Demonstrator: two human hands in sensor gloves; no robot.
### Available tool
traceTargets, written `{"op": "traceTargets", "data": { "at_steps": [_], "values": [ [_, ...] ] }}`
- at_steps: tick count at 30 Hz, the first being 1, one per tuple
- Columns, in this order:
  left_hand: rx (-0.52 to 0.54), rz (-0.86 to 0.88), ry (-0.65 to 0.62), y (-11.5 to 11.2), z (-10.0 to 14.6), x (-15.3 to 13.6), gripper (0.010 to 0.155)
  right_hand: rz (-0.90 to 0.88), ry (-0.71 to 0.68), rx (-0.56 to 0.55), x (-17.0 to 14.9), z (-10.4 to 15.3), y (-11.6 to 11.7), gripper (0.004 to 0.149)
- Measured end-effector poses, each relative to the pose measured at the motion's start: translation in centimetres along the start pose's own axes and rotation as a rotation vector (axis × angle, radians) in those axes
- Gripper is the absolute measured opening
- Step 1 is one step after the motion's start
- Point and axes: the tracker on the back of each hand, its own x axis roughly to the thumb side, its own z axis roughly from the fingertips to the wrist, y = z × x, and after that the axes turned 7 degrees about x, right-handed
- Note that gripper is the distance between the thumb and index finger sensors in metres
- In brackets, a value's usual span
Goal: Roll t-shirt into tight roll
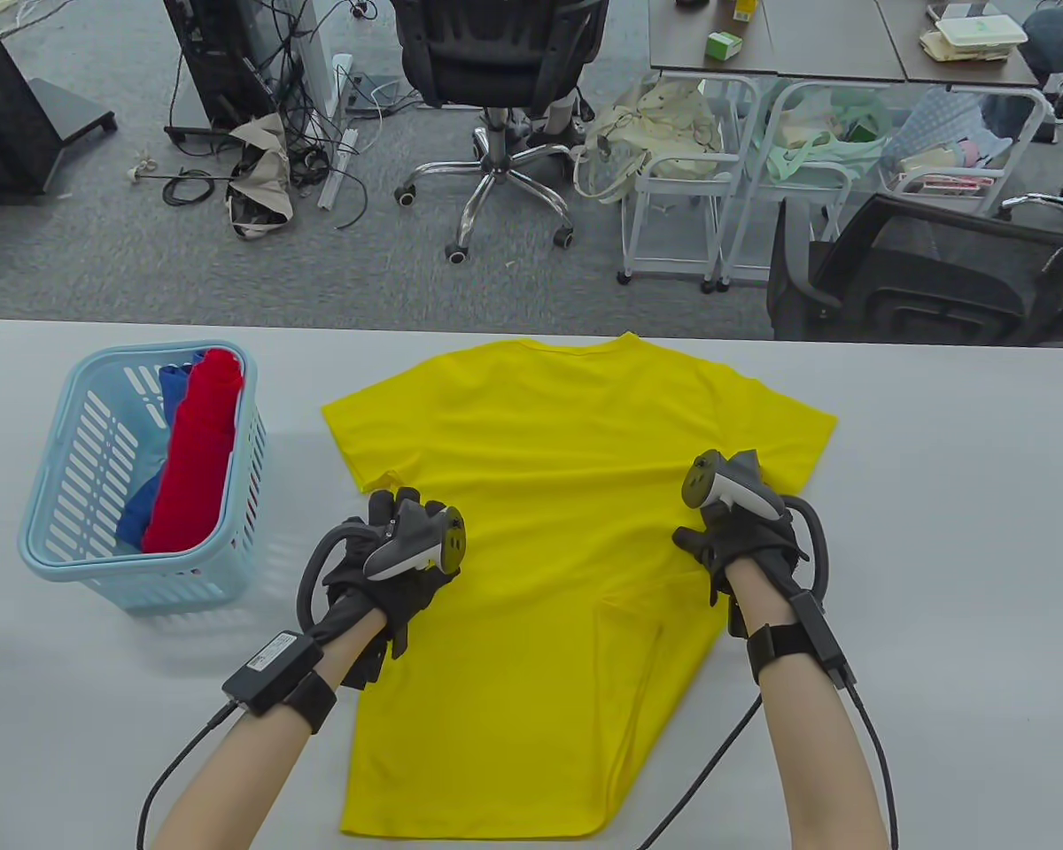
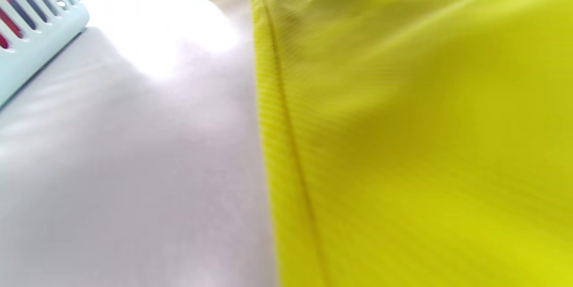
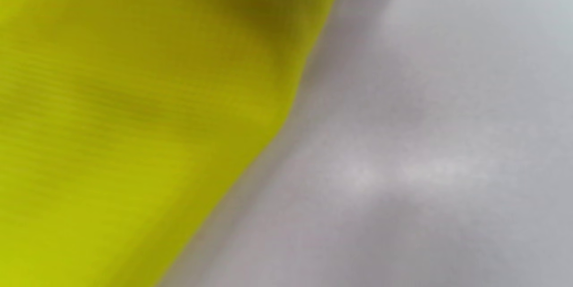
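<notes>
A yellow t-shirt (image 1: 531, 531) lay spread flat on the white desk (image 1: 939, 531), its neck at the far edge and its hem toward the person, with both short sleeves extended; a long crease ran down the right half of the body to the hem. The left hand (image 1: 399, 553) rested on the shirt's left side seam just below the left sleeve, while the right hand (image 1: 740, 531) rested on the shirt's right edge below the right sleeve. The tracker on the back of each hand hid most of the fingers, so whether they lay straight on the cloth or pinched it could not be told. Neither wrist view showed any fingers, only blurred yellow cloth meeting the desk along an edge. A light blue basket (image 1: 62, 496) stood on the desk to the left of the shirt, apart from it, holding a red garment (image 1: 197, 452) and a blue garment (image 1: 140, 513).
</notes>
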Motion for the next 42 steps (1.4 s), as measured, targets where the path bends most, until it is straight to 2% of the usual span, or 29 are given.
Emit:
{"op": "traceTargets", "data": {
  "at_steps": [2, 6, 7, 8, 9, 11, 14, 17, 19, 22, 25, 29, 31, 35, 39, 42],
  "values": [
    [-0.035, 0.053, -0.101, -0.6, 0.8, 0.6, 0.076, 0.028, 0.007, -0.055, 0.6, 1.1, -0.7, 0.078],
    [-0.117, 0.016, -0.121, -3.5, 0.5, 1.9, 0.078, 0.062, -0.126, -0.16, 3.1, 5.0, -1.1, 0.081],
    [-0.156, -0.022, -0.126, -4.0, 0.2, 2.0, 0.077, 0.086, -0.171, -0.153, 4.0, 5.8, -0.6, 0.083],
    [-0.199, 0.012, -0.126, -3.9, 0.2, 2.0, 0.078, 0.108, -0.203, -0.131, 4.6, 6.3, -0.2, 0.085],
    [-0.195, 0.072, -0.12, -4.0, 0.2, 1.9, 0.078, 0.134, -0.231, -0.1, 5.4, 6.6, 0.6, 0.087],
    [-0.201, 0.081, -0.125, -4.3, 0.1, 1.6, 0.078, 0.208, -0.254, -0.042, 6.8, 6.7, 2.4, 0.089],
    [-0.197, 0.122, -0.12, -4.6, 0.2, 1.5, 0.077, 0.26, -0.226, 0.002, 7.4, 5.9, 4.4, 0.09],
    [-0.197, 0.137, -0.118, -4.7, 0.2, 1.4, 0.077, 0.211, -0.22, 0.017, 5.4, 5.8, 5.2, 0.094],
    [-0.197, 0.139, -0.117, -4.7, 0.3, 1.4, 0.077, 0.231, -0.182, 0.01, 2.9, 6.2, 5.5, 0.097],
    [-0.198, 0.142, -0.119, -4.6, 0.3, 1.4, 0.077, 0.243, -0.106, 0.019, -2.1, 6.7, 6.3, 0.1],
    [-0.198, 0.141, -0.119, -4.6, 0.3, 1.4, 0.077, 0.19, -0.03, 0.078, -7.9, 7.1, 7.8, 0.104],
    [-0.199, 0.139, -0.119, -4.5, 0.4, 1.4, 0.077, 0.179, 0.016, 0.164, -12.5, 7.9, 9.8, 0.111],
    [-0.199, 0.138, -0.12, -4.5, 0.4, 1.4, 0.077, 0.22, 0.044, 0.197, -13.1, 8.6, 10.2, 0.114],
    [-0.201, 0.141, -0.121, -4.5, 0.4, 1.4, 0.077, 0.203, 0.032, 0.105, -12.1, 9.7, 8.7, 0.108],
    [-0.201, 0.145, -0.123, -4.5, 0.4, 1.4, 0.077, -0.012, -0.12, -0.016, -9.1, 9.3, 7.0, 0.084],
    [-0.198, 0.149, -0.125, -4.6, 0.5, 1.4, 0.077, -0.053, -0.269, 0.054, -6.6, 7.5, 8.0, 0.079]
  ]
}}
